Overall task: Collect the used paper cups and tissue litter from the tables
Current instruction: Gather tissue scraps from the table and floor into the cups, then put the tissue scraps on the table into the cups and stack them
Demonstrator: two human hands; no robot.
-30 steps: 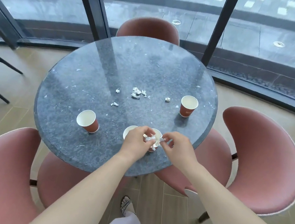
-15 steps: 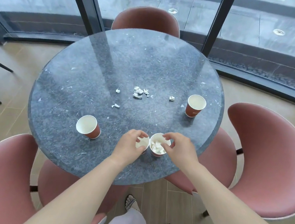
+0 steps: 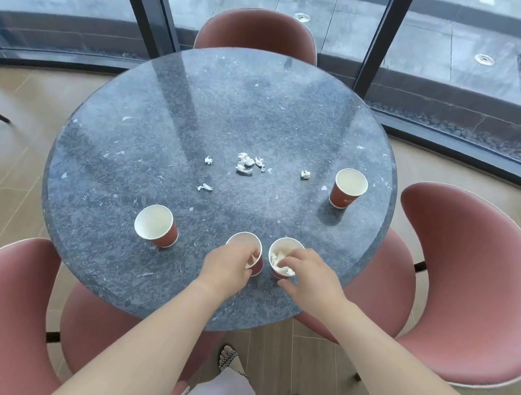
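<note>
Both hands have dropped from above the cups onto the two nearest ones, and the tissue they were handling a second ago now lies inside the right-hand cup of the pair.

Current state:
- We grip the empty near cup [image 3: 242, 243] with the left hand [image 3: 229, 270], whose fingers curl over the rim into the mouth.
- We hold the tissue-filled cup [image 3: 289, 246] with the right hand [image 3: 308, 278]. The thumb lies outside the near wall and the fingers reach over the rim. It appears to be a pinch, though the hand itself hides the contact.
- The tissue wad [image 3: 279, 258] sits loose in that cup.
- Both cups stand upright, just beside each other, near the front edge of the table [image 3: 230, 100].

Remaining litter:
- The left cup [image 3: 156, 226] stands to the left of the pair.
- The far right cup [image 3: 350, 188] stands well apart, towards the right edge.
- The tissue scraps [image 3: 245, 163] lie scattered around the table centre.

Handling notes: we judge the paper cups to be very light and thin-walled, so they tip easily and buckle if squeezed mid-wall. We take hold at the rolled rim, which is the stiffest part, or nest one cup inside another. Tissue is soft and nearly weightless. We pinch each scrap from above with our fingertips, then drop it into a cup so that it cannot drift.
</note>
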